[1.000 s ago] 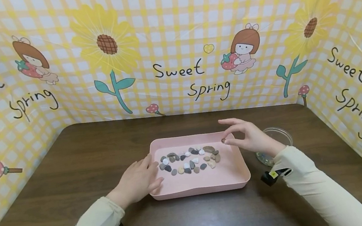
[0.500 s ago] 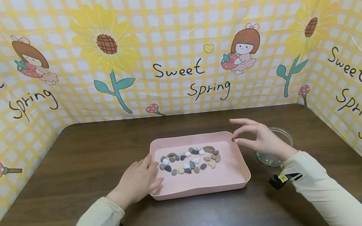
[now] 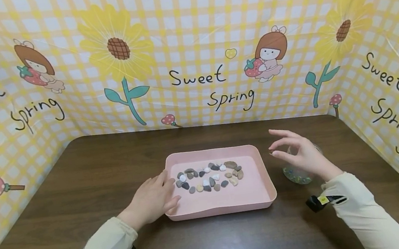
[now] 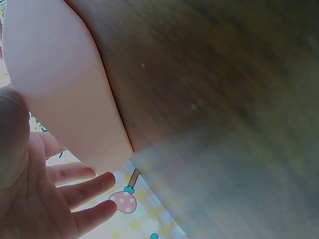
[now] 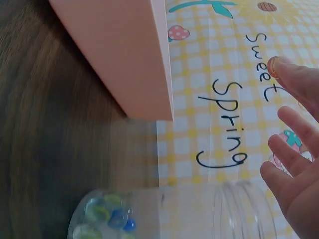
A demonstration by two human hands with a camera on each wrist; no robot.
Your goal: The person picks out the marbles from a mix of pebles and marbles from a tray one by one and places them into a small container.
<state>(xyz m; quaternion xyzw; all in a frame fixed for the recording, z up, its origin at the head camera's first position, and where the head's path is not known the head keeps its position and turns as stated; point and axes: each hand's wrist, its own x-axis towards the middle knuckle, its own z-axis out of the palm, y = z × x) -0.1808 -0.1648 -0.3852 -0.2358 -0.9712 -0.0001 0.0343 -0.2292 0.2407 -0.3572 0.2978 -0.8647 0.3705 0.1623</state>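
Note:
My left hand (image 3: pixel 151 197) rests over the left rim of a pink tray (image 3: pixel 230 203), its fingers mostly straight. Grey, white and tan pebbles (image 3: pixel 207 188) lie in a loose ring inside the tray, with a few in the middle. Out past the tray's right rim, my right hand (image 3: pixel 305 158) pinches a small amber-brown marble (image 5: pixel 272 67) between thumb and forefinger, the other fingers spread. The marble is mostly hidden by the fingertips. Below and behind that hand stands a clear jar (image 5: pixel 189 211), partly covered in the head view, with green and blue glass marbles (image 5: pixel 97 212) at its bottom.
A dark wooden table (image 3: pixel 217 242) carries the tray and jar. Yellow checked cloth (image 3: pixel 192 26) with printed flowers and figures rises behind the table and along both sides. The jar stands close to the tray's right side.
My right hand has moved right, from above the tray's far right corner to beside the jar, still pinching the marble. The left hand, tray and pebbles look unmoved.

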